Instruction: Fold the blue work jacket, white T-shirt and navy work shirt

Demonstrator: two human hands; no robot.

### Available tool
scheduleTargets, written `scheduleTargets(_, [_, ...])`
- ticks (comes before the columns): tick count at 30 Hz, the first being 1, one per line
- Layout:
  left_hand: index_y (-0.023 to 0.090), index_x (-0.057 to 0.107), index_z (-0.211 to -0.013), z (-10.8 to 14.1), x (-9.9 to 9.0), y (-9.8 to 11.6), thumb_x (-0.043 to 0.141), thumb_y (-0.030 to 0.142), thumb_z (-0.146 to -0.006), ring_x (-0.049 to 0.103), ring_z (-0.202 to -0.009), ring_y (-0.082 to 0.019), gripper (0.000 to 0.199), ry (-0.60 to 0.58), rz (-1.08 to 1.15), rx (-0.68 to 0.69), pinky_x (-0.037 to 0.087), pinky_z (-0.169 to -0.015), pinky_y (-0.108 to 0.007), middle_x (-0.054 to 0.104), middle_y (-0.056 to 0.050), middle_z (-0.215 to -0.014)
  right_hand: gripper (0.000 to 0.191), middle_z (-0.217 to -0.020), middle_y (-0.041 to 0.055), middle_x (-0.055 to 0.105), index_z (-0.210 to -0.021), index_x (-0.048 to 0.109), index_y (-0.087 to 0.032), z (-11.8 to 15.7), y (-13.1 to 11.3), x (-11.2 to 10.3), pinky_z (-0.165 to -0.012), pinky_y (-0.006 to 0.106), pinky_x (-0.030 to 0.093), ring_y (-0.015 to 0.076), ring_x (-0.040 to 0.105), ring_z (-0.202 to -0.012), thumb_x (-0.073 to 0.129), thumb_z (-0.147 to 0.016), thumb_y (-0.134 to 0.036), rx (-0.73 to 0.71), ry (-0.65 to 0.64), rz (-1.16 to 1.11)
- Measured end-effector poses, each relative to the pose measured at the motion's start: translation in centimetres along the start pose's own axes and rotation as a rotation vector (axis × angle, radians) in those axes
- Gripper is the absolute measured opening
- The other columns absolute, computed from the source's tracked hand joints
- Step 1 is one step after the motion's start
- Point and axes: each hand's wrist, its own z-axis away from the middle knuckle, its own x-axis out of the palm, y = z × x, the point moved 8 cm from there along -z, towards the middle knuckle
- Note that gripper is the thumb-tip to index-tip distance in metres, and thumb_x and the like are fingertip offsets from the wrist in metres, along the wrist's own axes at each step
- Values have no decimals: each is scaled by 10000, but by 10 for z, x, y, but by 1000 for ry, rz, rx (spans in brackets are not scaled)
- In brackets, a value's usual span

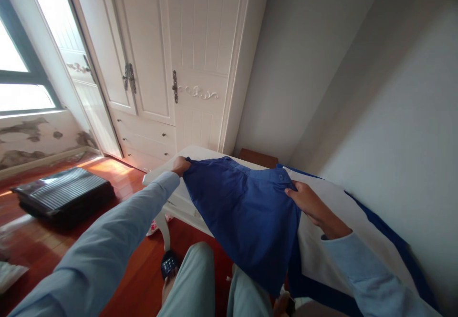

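A blue garment [243, 207], which looks like a skirt with a buttoned waistband, is stretched between my two hands above a white table. My left hand [181, 165] pinches the left end of its top edge. At the other end, my right hand [304, 200] grips the cloth just below the button, thumb on top. The front of the skirt hangs towards my knees, over the table's near edge. A white cloth with a blue border [322, 231] lies under my right forearm, and the skirt covers part of it.
The white table [179, 190] stands before a white wardrobe [150, 45] with drawers. A black ribbed suitcase [66, 193] lies on the wooden floor at left. A brown box [259, 156] sits behind the table, and a grey wall [386, 117] rises at right.
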Motion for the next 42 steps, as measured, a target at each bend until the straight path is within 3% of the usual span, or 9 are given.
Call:
scheduleTargets(3, [157, 641, -661, 8, -3, 24, 741, 83, -728, 708, -901, -283, 142, 49, -38, 15, 497, -733, -315, 692, -86, -700, 237, -875, 54, 810, -891, 801, -193, 2, -11, -11, -1041, 448, 495, 294, 734, -964, 659, -720, -112, -9, 18, -24])
scheduleTargets(9, [156, 714, -716, 17, 7, 84, 721, 93, -701, 709, -884, -279, 64, 43, -46, 119, 510, -722, -302, 720, -96, -719, 236, -875, 39, 812, -858, 802, -235, 6, -22, -41, -982, 428, 538, 296, 744, -928, 672, -702, -115, 5, 55, -83])
scheduleTargets(17, [138, 716, -718, 22, 46, 160, 698, 79, -726, 697, -855, -253, 62, -31, -37, 222, 515, -736, -304, 717, -89, -731, 216, -786, 56, 802, -903, 810, -207, 30, -22, -102, -921, 430, 567, 315, 755, -894, 686, -727, -180, 47, 158, -101])
scheduleTargets(21, [144, 725, -720, 26, 74, 197, 738, 99, -693, 692, -829, -253, 54, -83, -32, 267, 511, -695, -287, 694, -67, -681, 301, -931, 75, 819, -992, 805, -199, 63, -13, -127, -1006, 469, 543, 345, 739, -1025, 684, -740, -311, -18, 239, -39])
scheduleTargets(24, [155, 710, -686, 29, 95, 222, 757, 104, -677, 690, -796, -241, 70, -124, -25, 293, 510, -679, -278, 673, -52, -648, 412, -1079, 104, 807, -1060, 797, -211, 97, 2, -132, -1098, 488, 486, 371, 692, -1170, 661, -755, -452, -35, 310, 26])
scheduleTargets(29, [146, 693, -686, 39, 140, 258, 759, 97, -686, 663, -678, -202, 82, -229, -11, 309, 507, -631, -280, 675, -46, -655, 646, -1276, 147, 742, -1212, 761, -184, 156, 55, -122, -1165, 500, 440, 378, 632, -1286, 596, -787, -643, 136, 439, 11])
scheduleTargets(32, [146, 690, -700, 50, 171, 277, 753, 91, -700, 645, -632, -186, 83, -292, -14, 313, 506, -606, -277, 667, -40, -645, 665, -1319, 137, 722, -1259, 748, -204, 187, 87, -125, -1150, 485, 471, 364, 629, -1298, 569, -825, -673, 239, 539, 8])
scheduleTargets(38, [155, 675, -670, 78, 238, 321, 750, 66, -707, 617, -590, -151, 121, -416, -7, 368, 477, -561, -238, 635, -13, -597, 617, -1275, 82, 752, -1328, 715, -269, 215, 121, -153, -1020, 402, 584, 340, 651, -1277, 580, -873, -663, 298, 595, 49])
scheduleTargets(42, [146, 673, -682, 91, 286, 356, 755, 78, -715, 614, -578, -145, 112, -467, 11, 414, 469, -544, -230, 630, -11, -590, 670, -1317, 75, 731, -1384, 673, -259, 224, 131, -169, -1076, 422, 549, 346, 605, -1333, 507, -910, -702, 352, 705, 71])
